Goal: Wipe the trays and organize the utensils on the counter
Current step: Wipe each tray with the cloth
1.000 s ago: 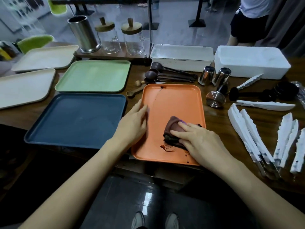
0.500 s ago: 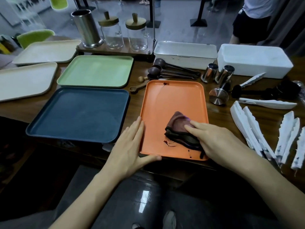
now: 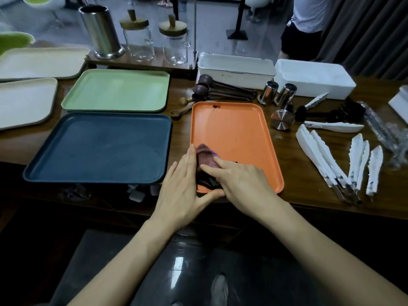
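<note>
Wiping the orange rectangular plastic tray point(image 3: 234, 133): the flat left hand point(image 3: 181, 188) braces its near corner, and the flat right hand point(image 3: 240, 180) presses the dark folded cloth point(image 3: 204, 155). The next stroke probably needs to reach the dark streak point(image 3: 213, 109) at the far rim.

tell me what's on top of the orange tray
A dark cloth lies in the near left corner of the orange tray, with the right hand pressing on it. A dark smear marks the far rim. Anything under the cloth is hidden.
</note>
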`<act>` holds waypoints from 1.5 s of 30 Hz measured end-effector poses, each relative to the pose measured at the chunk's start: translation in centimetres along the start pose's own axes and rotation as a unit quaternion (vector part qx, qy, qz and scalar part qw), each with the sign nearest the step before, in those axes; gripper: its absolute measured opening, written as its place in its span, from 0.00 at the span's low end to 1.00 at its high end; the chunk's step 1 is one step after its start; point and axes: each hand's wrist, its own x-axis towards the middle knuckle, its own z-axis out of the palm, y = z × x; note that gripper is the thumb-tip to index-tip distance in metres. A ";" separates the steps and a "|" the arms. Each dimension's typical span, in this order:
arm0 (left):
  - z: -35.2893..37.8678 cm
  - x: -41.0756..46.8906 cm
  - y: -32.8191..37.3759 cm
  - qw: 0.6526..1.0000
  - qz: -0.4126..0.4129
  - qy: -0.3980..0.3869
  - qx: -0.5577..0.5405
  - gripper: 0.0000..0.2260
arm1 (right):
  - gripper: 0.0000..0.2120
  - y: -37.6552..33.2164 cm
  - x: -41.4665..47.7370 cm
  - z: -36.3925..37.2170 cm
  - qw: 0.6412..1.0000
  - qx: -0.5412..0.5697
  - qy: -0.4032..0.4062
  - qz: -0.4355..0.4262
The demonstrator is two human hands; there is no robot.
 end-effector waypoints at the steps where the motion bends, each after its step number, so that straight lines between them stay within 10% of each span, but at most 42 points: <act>1: 0.0 0.0 -0.1 1.000 0.002 0.005 -0.004 0.52 | 0.24 0.5 -0.3 0.1 1.000 0.000 0.003 0.005; 8: -0.2 -0.2 -0.3 1.000 -0.002 0.007 -0.001 0.51 | 0.24 7.5 -1.7 -1.1 0.990 -0.040 -0.006 0.138; 20: 0.5 -0.1 -0.5 0.999 -0.026 0.003 -0.021 0.55 | 0.18 1.5 1.1 -0.7 0.995 0.001 -0.043 -0.092; 34: 0.0 0.0 -0.6 1.000 -0.009 -0.018 -0.004 0.51 | 0.25 8.8 -2.2 -2.8 0.990 -0.029 -0.137 0.005; 45: -0.2 0.1 -0.5 0.999 -0.012 -0.040 0.000 0.51 | 0.20 1.8 1.7 -1.0 0.990 0.030 -0.087 -0.103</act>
